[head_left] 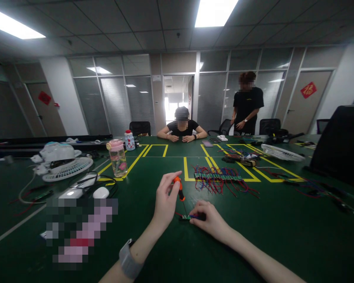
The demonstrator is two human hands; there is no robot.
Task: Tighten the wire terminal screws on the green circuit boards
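My left hand [164, 200] grips a small screwdriver [179, 188] with an orange and black handle, held upright with its tip pointing down. Its tip meets a small green circuit board [186, 217] lying on the green table [253, 243]. My right hand [211, 220] presses that board down from the right, fingers over its black end. Red and blue wires trail from the board. A grey watch sits on my left wrist.
A row of wired boards [218, 177] lies beyond my hands. At the left stand a pink-lidded bottle [117, 157], a white fan [61, 163] and white mice. One person sits at the far end [182, 127]; another stands [247, 104]. A black chair [340, 141] is at right.
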